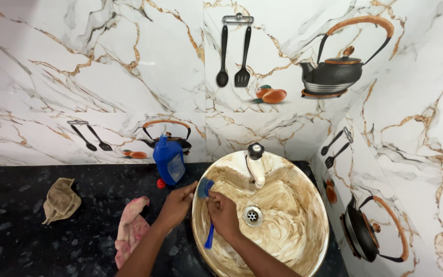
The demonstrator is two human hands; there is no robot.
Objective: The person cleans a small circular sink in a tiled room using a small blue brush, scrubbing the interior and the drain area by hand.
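1. Nearest: pink cloth [131,231] crumpled on the dark speckled counter [26,241], just left of the left forearm. Tan rag [60,200] further left, well apart from both hands.
2. Round beige basin [293,241] sits on the counter at right, inside smeared with streaky brown residue; drain [252,215] at the centre.
3. Right hand [223,214] is inside the basin near its left wall, grip closed around a blue brush [205,191]. Handle end pokes out below the hand, bristle head sits above it at the rim.
4. Left hand [177,204] is at the basin's left rim, fingers curled, fingertips touching the brush head. Cannot tell if it actually clamps anything.
5. Behind the hands: blue bottle [168,158] upright against the wall, small red cap [161,183] on the counter just beside its base.
6. Tap [256,163] with black knob at the basin's back edge, spout over the bowl.
7. Farthest: marble-look tiles [103,61] printed with kettles and utensils.
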